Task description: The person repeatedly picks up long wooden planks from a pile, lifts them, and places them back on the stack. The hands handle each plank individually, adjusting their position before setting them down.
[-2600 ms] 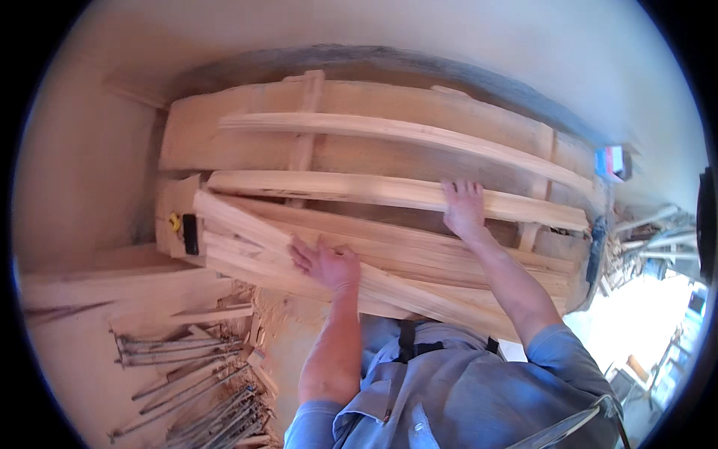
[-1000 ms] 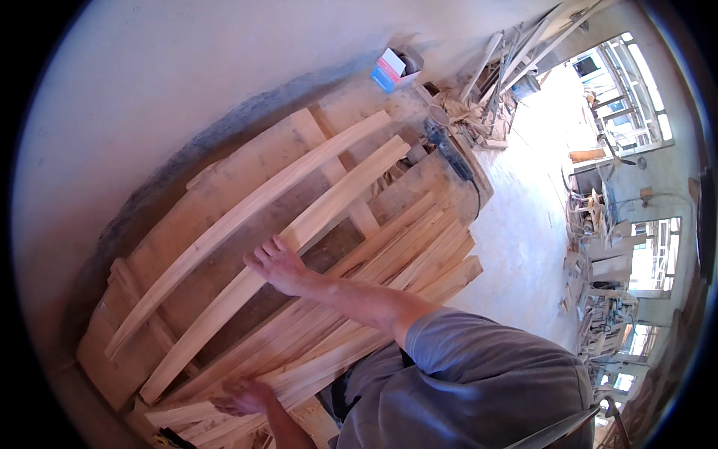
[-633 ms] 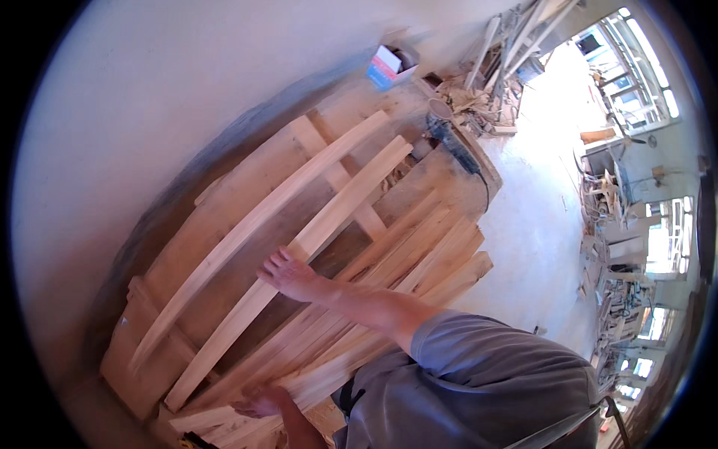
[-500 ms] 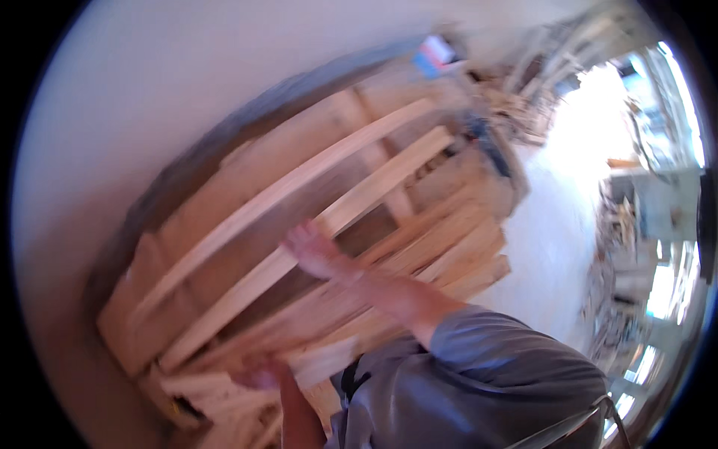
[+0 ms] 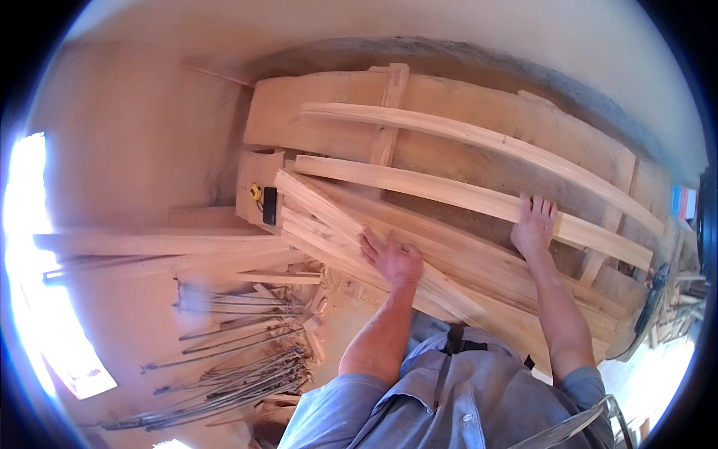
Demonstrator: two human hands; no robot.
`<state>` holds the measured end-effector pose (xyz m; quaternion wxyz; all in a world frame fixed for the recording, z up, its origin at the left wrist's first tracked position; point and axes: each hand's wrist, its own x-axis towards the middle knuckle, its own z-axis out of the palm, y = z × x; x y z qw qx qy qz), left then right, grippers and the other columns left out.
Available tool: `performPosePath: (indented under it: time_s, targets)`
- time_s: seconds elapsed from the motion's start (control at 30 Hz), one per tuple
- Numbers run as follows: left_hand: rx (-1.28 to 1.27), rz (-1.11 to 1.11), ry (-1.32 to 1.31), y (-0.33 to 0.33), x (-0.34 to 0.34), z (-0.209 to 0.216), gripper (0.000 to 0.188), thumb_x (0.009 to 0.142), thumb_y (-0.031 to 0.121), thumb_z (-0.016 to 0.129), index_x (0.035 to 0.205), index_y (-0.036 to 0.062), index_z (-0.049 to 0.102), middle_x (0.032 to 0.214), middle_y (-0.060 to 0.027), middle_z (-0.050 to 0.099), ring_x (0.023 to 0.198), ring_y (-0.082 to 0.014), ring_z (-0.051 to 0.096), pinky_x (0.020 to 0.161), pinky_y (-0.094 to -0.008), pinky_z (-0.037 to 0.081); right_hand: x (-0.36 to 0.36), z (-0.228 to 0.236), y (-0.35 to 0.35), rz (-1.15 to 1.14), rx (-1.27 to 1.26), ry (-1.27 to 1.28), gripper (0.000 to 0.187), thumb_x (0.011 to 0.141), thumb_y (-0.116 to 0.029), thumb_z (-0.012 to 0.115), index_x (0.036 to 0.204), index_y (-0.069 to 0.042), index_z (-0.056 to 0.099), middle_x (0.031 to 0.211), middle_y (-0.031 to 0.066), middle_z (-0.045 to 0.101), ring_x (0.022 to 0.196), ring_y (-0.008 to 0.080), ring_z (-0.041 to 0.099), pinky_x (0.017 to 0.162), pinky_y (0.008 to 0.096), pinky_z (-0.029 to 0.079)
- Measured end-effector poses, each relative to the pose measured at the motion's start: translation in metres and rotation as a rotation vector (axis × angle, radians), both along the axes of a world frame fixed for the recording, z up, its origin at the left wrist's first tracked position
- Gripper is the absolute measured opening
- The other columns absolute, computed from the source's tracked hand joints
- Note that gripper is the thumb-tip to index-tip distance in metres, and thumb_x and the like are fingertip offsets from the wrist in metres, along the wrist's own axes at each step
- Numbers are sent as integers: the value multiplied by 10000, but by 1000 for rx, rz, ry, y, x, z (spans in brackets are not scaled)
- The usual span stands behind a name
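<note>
My left hand (image 5: 395, 260), fingers loosely spread, rests on a slanting board (image 5: 321, 204) lying across planks (image 5: 479, 262) on the near side of the worktop (image 5: 464, 97). My right hand (image 5: 534, 228) bends its fingers over a long middle strip (image 5: 441, 188); I cannot tell whether they grip.

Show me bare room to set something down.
Bare workbench shows between the far plank and the wall, between two battens; also between the far plank and the nearer plank under the right hand. The near side is crowded with boards under the left hand.
</note>
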<state>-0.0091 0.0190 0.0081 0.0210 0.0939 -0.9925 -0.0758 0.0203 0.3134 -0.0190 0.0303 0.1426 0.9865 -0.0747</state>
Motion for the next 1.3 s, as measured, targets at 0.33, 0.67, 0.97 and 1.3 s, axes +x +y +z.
performPosePath:
  time_s: [0.33,0.67,0.97,1.3]
  targets:
    - [54,-2,21,-16,-7,13,408,729,172,583,1105,33,653,1527,-248,213,1417,-475,138,1141,-590,133,-9,14,-18,17,-22,48,654,623,-128,757,1224,-67,507,1122,156,526,1103,343,474,1040,511,308]
    - [120,17,10,-16,-5,15,393,720,174,590,1091,67,662,1535,-234,198,1423,-463,130,1146,-592,115,-5,0,-20,32,144,61,605,602,-57,682,1181,-71,507,1060,152,512,1037,336,481,967,462,350]
    - [160,1,88,-20,-1,12,387,719,166,581,1079,51,664,1541,-247,202,1432,-465,117,1148,-581,110,-22,19,-3,108,30,-114,550,613,-49,666,1143,-65,521,1032,178,570,1009,364,535,898,482,386]
    - [186,28,47,-22,-3,19,398,737,172,564,1094,21,654,1545,-242,193,1439,-456,99,1156,-571,84,-67,40,34,107,-363,-500,758,624,-59,665,1363,-105,503,1129,206,647,1070,363,613,945,385,483]
